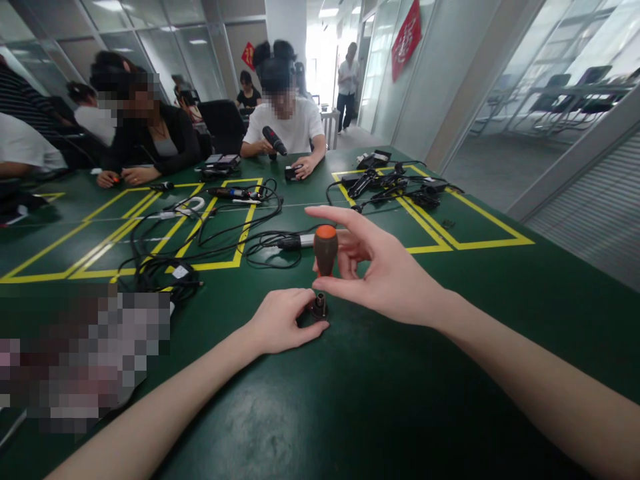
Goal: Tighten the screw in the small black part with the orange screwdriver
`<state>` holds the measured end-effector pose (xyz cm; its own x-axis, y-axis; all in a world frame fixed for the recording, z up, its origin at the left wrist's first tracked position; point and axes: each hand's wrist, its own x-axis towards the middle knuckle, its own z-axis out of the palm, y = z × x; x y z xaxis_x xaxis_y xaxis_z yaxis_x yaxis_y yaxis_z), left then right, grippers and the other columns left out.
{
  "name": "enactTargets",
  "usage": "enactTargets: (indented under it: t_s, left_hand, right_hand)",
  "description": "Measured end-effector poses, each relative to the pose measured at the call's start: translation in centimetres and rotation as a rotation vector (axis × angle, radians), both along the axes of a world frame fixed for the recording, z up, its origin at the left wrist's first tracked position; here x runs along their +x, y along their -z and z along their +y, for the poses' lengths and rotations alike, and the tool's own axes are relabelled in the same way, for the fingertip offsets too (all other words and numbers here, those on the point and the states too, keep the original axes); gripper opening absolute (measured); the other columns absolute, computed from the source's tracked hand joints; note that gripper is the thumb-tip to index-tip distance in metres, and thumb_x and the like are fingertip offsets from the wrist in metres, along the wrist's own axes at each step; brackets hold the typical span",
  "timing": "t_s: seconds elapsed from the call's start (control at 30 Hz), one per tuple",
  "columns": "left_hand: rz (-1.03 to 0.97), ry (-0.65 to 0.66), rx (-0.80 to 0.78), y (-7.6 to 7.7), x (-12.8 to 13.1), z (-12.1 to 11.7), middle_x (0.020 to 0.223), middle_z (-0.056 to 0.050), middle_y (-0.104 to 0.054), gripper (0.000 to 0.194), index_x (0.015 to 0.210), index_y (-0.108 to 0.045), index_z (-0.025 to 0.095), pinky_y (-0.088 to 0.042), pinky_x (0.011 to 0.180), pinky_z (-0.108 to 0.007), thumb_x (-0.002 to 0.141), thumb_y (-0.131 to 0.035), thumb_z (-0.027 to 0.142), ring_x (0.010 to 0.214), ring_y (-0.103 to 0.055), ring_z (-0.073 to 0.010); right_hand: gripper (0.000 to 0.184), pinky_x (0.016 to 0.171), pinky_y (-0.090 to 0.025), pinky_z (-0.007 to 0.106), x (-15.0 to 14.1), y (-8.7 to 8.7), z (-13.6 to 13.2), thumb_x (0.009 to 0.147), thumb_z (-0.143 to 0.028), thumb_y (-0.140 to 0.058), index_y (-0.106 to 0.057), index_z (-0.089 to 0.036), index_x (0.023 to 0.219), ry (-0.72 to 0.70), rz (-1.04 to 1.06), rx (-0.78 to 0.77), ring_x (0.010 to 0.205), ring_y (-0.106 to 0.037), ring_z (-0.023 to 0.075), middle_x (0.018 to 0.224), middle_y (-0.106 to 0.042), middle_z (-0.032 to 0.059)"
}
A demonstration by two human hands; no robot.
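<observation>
A short screwdriver (pixel 326 252) with a dark grey handle and an orange cap stands upright in front of me. My right hand (pixel 375 263) is around it, thumb by its lower end, other fingers curled behind the handle, index finger stretched out past it. Just below, a small dark metal part (pixel 319 305) with a round base and a short raised neck rests on the green table. My left hand (pixel 283 320) pinches this part from the left between thumb and fingers. The screwdriver's tip is hidden by my right thumb, so I cannot tell whether it touches the part.
Black cables (pixel 165 250) and tools lie ahead on the left, among yellow tape lines. More cables and adapters (pixel 380 183) are ahead on the right. A blurred-out item (pixel 95 360) lies at my left. Across the table a person holds a power drill (pixel 275 141).
</observation>
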<state>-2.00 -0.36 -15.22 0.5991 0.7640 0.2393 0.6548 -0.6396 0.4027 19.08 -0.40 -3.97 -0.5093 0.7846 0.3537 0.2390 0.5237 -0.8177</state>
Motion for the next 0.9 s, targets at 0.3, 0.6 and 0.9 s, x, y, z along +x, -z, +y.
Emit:
enactTargets:
  t_s: [0.3, 0.6, 0.9]
  left_hand:
    - [-0.002, -0.001, -0.02, -0.3, 0.0, -0.2, 0.062, 0.006, -0.046, 0.036, 0.071, -0.045, 0.022, -0.029, 0.055, -0.026, 0.087, -0.072, 0.039, 0.055, -0.046, -0.0132]
    - [0.002, 0.003, -0.018, 0.0, -0.1, -0.1, 0.062, 0.005, -0.048, 0.034, 0.073, -0.047, 0.022, -0.028, 0.056, -0.026, 0.087, -0.072, 0.04, 0.056, -0.046, -0.0139]
    - [-0.008, 0.023, -0.037, -0.1, -0.1, -0.1, 0.076, 0.001, -0.064, 0.02, 0.089, -0.064, 0.019, -0.039, 0.063, -0.027, 0.089, -0.071, 0.038, 0.068, -0.059, -0.0168]
  right_hand:
    - [0.062, 0.065, -0.056, 0.026, 0.4, 0.2, 0.3, 0.088, -0.013, -0.068, -0.05, -0.027, 0.146, -0.012, -0.062, 0.158, 0.07, -0.06, 0.0116, 0.12, -0.066, 0.0047]
    - [0.048, 0.068, -0.06, 0.028, 0.2, 1.2, 1.1, 0.089, -0.013, -0.071, -0.06, -0.025, 0.134, 0.008, 0.047, 0.452, 0.096, -0.064, 0.02, 0.12, -0.062, 0.007]
    - [0.062, 0.092, -0.06, 0.034, 0.0, 1.1, 0.7, 0.081, -0.001, -0.058, -0.054, -0.019, 0.14, -0.018, 0.033, 0.601, 0.116, -0.06, 0.0221, 0.133, -0.058, 0.0113]
